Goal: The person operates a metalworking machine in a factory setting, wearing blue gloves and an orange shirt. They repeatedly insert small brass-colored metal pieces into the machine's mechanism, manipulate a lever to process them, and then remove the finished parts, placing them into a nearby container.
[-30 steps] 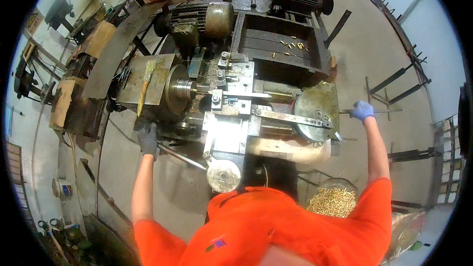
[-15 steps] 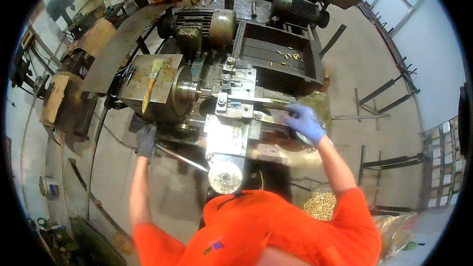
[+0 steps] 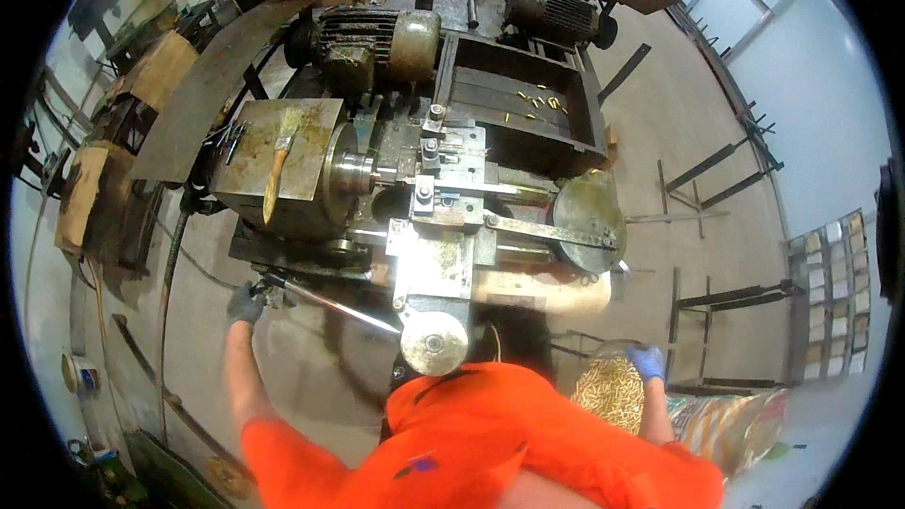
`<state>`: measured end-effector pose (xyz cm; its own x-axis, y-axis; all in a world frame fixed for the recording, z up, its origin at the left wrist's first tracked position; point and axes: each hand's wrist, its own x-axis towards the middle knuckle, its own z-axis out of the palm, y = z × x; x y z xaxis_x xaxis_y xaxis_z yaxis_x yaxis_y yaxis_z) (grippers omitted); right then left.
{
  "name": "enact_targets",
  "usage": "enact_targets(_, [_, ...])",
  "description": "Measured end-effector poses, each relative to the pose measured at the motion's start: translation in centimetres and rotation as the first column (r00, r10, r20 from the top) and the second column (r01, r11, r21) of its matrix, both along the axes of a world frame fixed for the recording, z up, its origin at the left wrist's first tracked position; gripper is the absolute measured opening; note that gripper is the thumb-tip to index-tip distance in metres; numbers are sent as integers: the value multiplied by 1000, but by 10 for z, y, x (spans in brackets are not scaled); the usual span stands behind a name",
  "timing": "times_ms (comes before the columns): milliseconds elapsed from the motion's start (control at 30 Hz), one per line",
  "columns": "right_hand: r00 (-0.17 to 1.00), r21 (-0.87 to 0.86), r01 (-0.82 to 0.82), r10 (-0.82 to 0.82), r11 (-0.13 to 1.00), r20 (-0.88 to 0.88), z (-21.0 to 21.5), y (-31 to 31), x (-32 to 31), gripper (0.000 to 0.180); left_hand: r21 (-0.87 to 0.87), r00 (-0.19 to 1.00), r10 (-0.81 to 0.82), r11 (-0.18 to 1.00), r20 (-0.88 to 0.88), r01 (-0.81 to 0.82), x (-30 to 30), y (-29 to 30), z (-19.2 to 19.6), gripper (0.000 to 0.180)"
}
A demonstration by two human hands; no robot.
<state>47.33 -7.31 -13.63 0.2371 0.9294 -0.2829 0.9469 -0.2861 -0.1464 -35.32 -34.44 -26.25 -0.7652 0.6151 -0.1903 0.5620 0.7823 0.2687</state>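
Observation:
My left hand (image 3: 247,303), in a dark glove, is closed at the outer end of a long metal lever (image 3: 335,304). This lever slopes up to the left from the round hub (image 3: 434,342) at the front of the lathe's slide. At the lower right, my right hand (image 3: 647,362), in a blue glove, is at the rim of a container full of small brass pieces (image 3: 608,392); its fingers are too small and partly hidden to read. Ahead of me is the lathe's chuck (image 3: 353,172), facing the tool block (image 3: 451,179) with its bolted clamps.
A brush (image 3: 280,167) lies on the headstock cover (image 3: 306,146). Behind the slide, several brass pieces (image 3: 542,101) lie in a dark metal tray (image 3: 594,123). An electric motor (image 3: 377,45) stands beyond. Right of the slide are a round metal disc (image 3: 589,217) and floor-standing metal bars (image 3: 702,165).
My right hand has gone from beside the slide's right end down to the container of brass pieces. My left hand has moved outward and slightly down with the lever's end.

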Motion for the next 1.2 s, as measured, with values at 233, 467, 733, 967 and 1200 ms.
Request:
enact_targets(233, [973, 215, -147, 180, 966, -143, 14, 39, -37, 34, 13, 898, 438, 899, -34, -438, 24, 25, -98, 41])
enact_targets(467, [901, 329, -310, 386, 892, -197, 125, 97, -130, 37, -204, 999, 20, 979, 44, -11, 39, 35, 23, 34])
enact_targets(733, [395, 386, -676, 750, 628, -530, 152, 158, -358, 35, -192, 997, -14, 981, 81, 30, 43, 29, 44, 36])
enact_targets(967, [424, 310, -803, 854, 509, -303, 129, 159, -409, 60, 298, 935, -134, 954, 327, 32, 46, 24, 76, 22])
enact_targets(1200, [541, 466, -440, 641, 768, -545, 128, 137, -262, 44, 669, 935, -220, 742, 278, -25, 52, 54, 99, 25])
